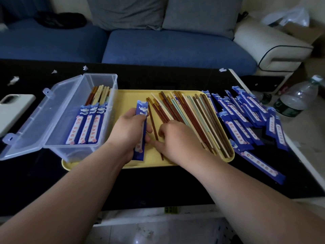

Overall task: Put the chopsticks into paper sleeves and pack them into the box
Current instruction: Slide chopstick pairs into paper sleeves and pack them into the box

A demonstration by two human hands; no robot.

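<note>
A blue paper sleeve (pixel 140 131) is gripped in the left hand (pixel 131 128) above a yellow tray (pixel 126 97), while a brown chopstick (pixel 152 117) lying on the tray is pinched by the right hand (pixel 175 138). Loose chopsticks (pixel 190 111) are spread across the tray; 3 sleeved sets (pixel 88 127) are stacked in the open clear box (pixel 98 80) at left, and spare sleeves (pixel 246 117) are heaped at right

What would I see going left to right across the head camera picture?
White phone, clear plastic box with open lid, loose brown and pale chopsticks, pile of blue paper sleeves, clear plastic water bottle.
</note>
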